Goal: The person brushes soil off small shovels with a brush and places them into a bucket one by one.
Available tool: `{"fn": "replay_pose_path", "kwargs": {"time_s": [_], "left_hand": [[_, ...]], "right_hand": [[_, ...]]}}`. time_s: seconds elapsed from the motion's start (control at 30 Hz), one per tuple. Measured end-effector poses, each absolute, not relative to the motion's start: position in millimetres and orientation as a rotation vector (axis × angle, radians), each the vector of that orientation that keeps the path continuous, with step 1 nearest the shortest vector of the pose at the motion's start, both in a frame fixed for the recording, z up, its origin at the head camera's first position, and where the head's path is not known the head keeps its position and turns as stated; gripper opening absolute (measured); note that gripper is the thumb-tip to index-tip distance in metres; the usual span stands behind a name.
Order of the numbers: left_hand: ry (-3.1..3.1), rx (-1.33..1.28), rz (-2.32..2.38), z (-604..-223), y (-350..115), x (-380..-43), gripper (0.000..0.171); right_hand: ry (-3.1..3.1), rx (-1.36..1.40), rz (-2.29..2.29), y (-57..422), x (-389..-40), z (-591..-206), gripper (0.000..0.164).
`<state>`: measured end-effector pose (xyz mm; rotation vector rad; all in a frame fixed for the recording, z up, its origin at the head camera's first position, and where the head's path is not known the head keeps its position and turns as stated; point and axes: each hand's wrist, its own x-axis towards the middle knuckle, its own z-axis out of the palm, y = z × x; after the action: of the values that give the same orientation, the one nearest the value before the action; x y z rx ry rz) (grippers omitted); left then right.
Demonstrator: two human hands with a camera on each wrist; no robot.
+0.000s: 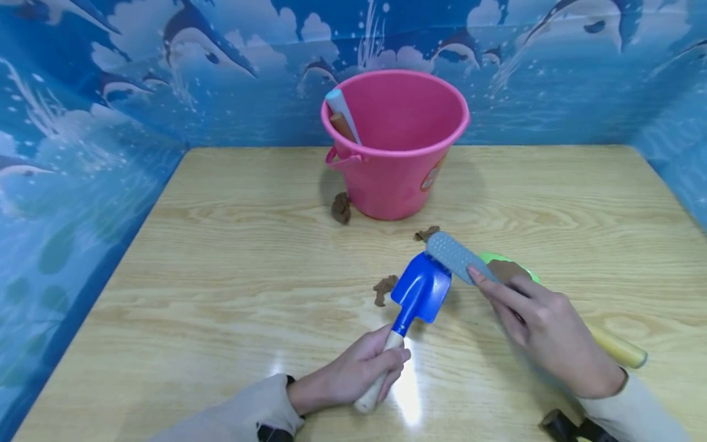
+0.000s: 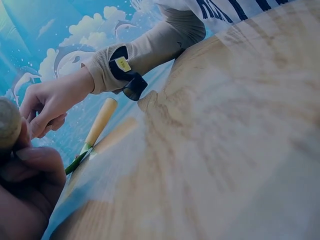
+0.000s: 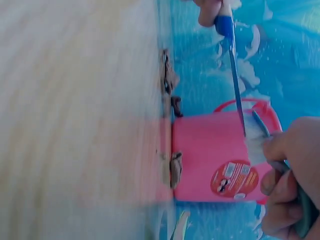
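In the head view my left hand grips the pale handle of a small blue shovel, its blade raised over the table. My right hand holds a grey-blue brush with a dotted back, index finger along its top. Its bristles meet the upper edge of the blade. Seen from the right wrist, pale bristles lie against the thin edge of the shovel. The left wrist view has the rounded handle end in my left fingers; the blade is out of that view.
A pink bucket stands at the back, with two handles poking up inside. Brown clumps lie on the wooden table, one touching the bucket's foot. Under my right hand lies a green tool with a yellow handle.
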<state>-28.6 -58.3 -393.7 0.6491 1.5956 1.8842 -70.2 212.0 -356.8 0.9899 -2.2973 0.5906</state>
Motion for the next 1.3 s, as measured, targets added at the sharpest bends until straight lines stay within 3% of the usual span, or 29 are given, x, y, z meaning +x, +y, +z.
{"fn": "replay_pose_path", "kwargs": {"time_s": [0.13,0.43,1.0,1.3], "left_hand": [[1.583,0.671,1.901,-395,-58,-29,0.018],[1.500,0.642,1.948,-393,-58,-31,0.013],[1.403,0.591,1.985,-393,-60,-30,0.011],[1.388,0.566,1.995,-394,-60,-31,0.011]], "right_hand": [[-2.262,0.933,0.597,212,-73,-355,0.042],[-2.143,1.307,0.672,191,-55,-358,0.034],[-2.267,0.963,0.601,212,-72,-357,0.046],[-2.163,1.281,0.671,196,-59,-356,0.037]]}}
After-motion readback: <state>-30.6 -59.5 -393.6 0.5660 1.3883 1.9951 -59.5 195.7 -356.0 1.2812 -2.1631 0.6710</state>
